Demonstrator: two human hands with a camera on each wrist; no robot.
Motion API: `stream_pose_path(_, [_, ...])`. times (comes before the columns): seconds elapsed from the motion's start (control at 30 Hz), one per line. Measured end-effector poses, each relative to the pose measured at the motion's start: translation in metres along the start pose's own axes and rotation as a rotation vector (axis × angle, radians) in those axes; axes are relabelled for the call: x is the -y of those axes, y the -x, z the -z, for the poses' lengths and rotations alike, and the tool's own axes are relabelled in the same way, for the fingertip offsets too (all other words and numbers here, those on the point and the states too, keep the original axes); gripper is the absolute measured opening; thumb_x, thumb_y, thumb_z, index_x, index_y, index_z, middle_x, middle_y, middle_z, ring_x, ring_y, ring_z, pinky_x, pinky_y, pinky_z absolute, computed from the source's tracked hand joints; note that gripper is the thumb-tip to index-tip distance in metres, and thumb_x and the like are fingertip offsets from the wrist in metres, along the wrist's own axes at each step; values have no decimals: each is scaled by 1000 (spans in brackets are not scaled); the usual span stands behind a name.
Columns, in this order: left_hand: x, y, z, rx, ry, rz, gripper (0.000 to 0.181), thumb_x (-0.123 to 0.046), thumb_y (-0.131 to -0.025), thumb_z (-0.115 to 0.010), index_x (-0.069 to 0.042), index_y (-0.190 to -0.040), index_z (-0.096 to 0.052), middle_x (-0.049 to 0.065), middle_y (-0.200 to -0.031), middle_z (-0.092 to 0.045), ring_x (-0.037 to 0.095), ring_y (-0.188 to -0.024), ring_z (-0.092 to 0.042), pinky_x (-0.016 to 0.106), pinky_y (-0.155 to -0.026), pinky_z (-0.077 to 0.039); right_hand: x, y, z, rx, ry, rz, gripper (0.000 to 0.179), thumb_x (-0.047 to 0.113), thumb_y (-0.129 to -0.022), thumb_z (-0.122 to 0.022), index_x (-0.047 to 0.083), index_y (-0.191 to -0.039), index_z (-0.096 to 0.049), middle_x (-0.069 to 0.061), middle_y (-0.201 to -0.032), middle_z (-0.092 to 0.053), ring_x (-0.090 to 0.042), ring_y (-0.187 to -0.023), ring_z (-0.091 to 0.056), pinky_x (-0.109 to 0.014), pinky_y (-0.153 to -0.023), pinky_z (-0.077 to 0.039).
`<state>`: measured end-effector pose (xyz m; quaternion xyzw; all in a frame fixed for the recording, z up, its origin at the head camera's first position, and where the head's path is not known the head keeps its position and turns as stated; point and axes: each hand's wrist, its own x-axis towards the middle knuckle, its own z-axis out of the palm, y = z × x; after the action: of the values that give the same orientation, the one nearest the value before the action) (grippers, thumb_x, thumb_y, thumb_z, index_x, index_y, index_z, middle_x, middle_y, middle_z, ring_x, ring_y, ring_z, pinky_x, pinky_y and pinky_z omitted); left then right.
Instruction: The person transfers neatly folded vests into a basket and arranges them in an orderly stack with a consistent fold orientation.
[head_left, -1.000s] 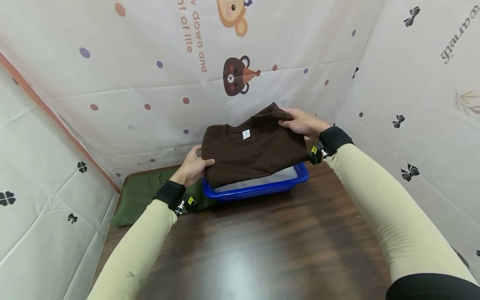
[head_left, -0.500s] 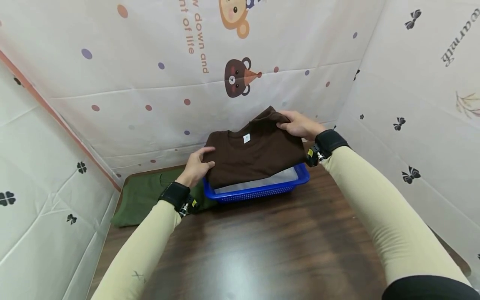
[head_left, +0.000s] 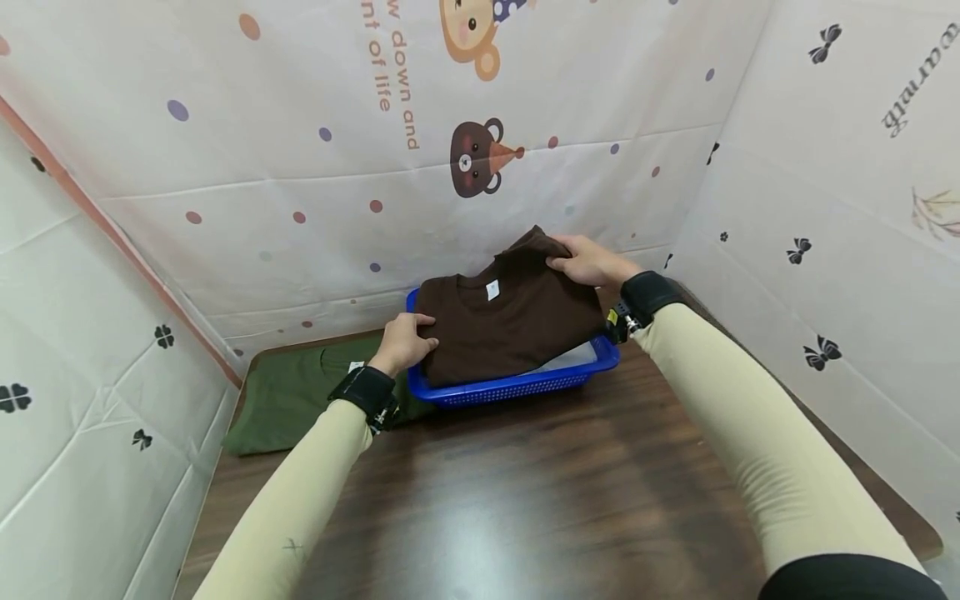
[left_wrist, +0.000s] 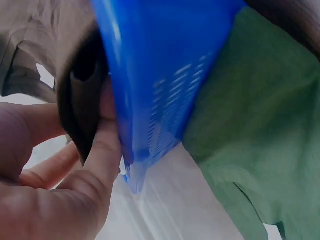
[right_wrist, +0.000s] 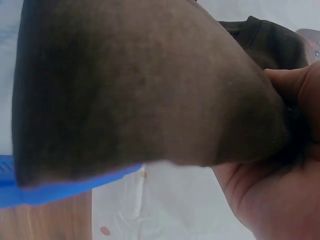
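Note:
A folded brown T-shirt (head_left: 510, 325) with a white neck label lies over the blue basket (head_left: 517, 390), its left part down inside the rim and its right part raised. My left hand (head_left: 403, 342) holds the shirt's left edge. In the left wrist view, fingers (left_wrist: 100, 160) sit between the brown cloth (left_wrist: 82, 100) and the basket's wall (left_wrist: 150, 90). At the shirt's upper right corner, my right hand (head_left: 592, 262) pinches the cloth between thumb and fingers. Light grey cloth (head_left: 573, 357) shows in the basket beneath the shirt.
A folded green garment (head_left: 285, 400) lies on the table left of the basket, partly behind my left arm. White printed sheets (head_left: 337, 208) hang close behind and on both sides. Dark wood tabletop (head_left: 480, 483) extends in front.
Both hands have lowered the brown T-shirt; its left side is now down in the basket, covering more of the grey cloth. My left hand has moved slightly right, the right hand slightly down and left.

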<state>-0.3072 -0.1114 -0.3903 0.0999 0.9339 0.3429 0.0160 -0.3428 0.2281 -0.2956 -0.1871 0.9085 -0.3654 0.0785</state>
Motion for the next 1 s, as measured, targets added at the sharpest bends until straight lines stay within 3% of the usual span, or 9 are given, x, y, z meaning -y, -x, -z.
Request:
stream_pose_path(0.17, [-4, -1, -4, -14, -69, -25, 45, -6, -94, -71, 6, -136, -62, 27, -140, -58, 45, -136, -47, 51, -111, -43, -1, -3, -8, 17, 1, -11, 47, 15, -112, -42, 10, -158, -38, -22, -145, -51, -38, -132, -49, -54, -110, -40])
stream_pose_path(0.3, [-10, 2, -4, -44, -94, -35, 50, -4, -93, -71, 9, -139, -57, 30, -139, -56, 46, -134, -47, 52, -110, -43, 1, -5, -13, 18, -8, -15, 42, 16, -112, -43, 9, -154, -42, -21, -138, -55, -37, -125, -54, -53, -105, -43])
stream_pose_path(0.43, [-15, 6, -6, -83, -121, -46, 49, -6, -93, -71, 7, -138, -59, 30, -141, -51, 44, -135, -46, 52, -109, -44, 3, -7, -19, 24, 20, -2, 38, 15, -112, -43, 6, -149, -47, -21, -132, -58, -36, -120, -56, -51, -99, -45])
stream_pose_path(0.6, [-17, 10, -9, -100, -222, -119, 43, -8, -94, -72, 3, -135, -64, 26, -152, -45, 45, -139, -44, 54, -111, -42, 6, -9, -22, 25, 21, -3, 38, 15, -112, -43, 5, -148, -47, -21, -133, -57, -36, -122, -55, -51, -101, -45])
stream_pose_path(0.7, [-15, 11, -10, -60, -308, -144, 45, -14, -95, -74, 0, -137, -63, 22, -156, -44, 42, -146, -37, 59, -116, -33, 4, -7, -21, 22, 1, -9, 38, 14, -112, -42, 4, -148, -47, -22, -133, -56, -37, -121, -55, -52, -100, -45])
stream_pose_path(0.8, [-12, 11, -11, 15, -365, -138, 53, -23, -96, -75, -3, -142, -60, 20, -156, -45, 37, -152, -28, 65, -119, -22, -2, -4, -19, 17, -13, -21, 34, 14, -112, -40, 0, -142, -50, -23, -123, -57, -37, -111, -57, -49, -91, -46])
stream_pose_path(1.0, [-4, 16, -11, 96, -384, -109, 55, -28, -98, -73, -3, -144, -57, 20, -158, -43, 41, -153, -23, 71, -118, -15, -20, 1, -22, 10, 12, -61, 32, 16, -111, -42, -4, -134, -54, -21, -106, -57, -33, -92, -57, -42, -78, -46])
